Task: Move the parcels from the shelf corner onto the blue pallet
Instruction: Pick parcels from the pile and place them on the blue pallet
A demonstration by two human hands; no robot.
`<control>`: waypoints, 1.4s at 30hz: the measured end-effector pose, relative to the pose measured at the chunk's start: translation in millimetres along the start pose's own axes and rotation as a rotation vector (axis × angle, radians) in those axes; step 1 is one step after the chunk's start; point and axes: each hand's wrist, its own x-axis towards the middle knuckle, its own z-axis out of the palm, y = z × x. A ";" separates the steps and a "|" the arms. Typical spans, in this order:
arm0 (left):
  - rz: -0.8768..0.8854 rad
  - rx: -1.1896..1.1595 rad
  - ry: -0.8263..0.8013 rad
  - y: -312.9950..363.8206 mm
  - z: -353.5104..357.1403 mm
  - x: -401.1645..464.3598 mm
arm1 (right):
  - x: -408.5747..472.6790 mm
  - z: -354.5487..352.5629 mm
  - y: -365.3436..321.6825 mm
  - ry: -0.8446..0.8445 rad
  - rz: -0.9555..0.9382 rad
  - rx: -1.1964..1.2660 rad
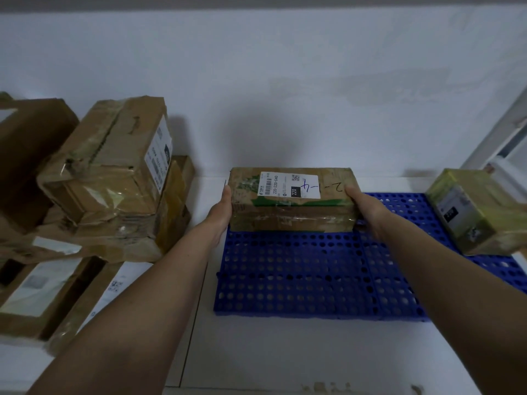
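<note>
Clamping the taped cardboard parcel (292,199) at its short ends, the left hand (221,213) and right hand (363,208) held it over the blue pallet (299,275); it looked rigid, light and slick-taped.

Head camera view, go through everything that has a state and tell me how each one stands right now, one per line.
labelled parcel: gripped at both ends, at the pallet's far edge
left hand: closed on its left end
right hand: closed on its right end
blue pallet: mostly bare
green-taped parcel: resting on pallet's right side
crumpled parcel: tilted atop the left pile
</note>
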 end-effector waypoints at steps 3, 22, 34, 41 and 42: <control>0.141 0.272 0.161 7.3 1.2 -9.1 | 0.4 0.1 -5.3 0.155 -0.103 -0.133; 0.733 0.989 0.219 -1.7 -18.4 -94.9 | -108.8 86.5 0.2 0.147 -0.798 -1.355; 0.499 1.072 0.352 -70.8 -81.9 -259.5 | -228.9 120.5 59.3 -0.139 -0.886 -1.282; 0.268 1.150 0.426 -103.4 -131.8 -339.0 | -288.5 145.9 82.4 -0.263 -0.922 -1.252; 0.256 1.142 0.435 -105.7 -137.1 -345.7 | -295.7 148.1 83.0 -0.268 -0.939 -1.238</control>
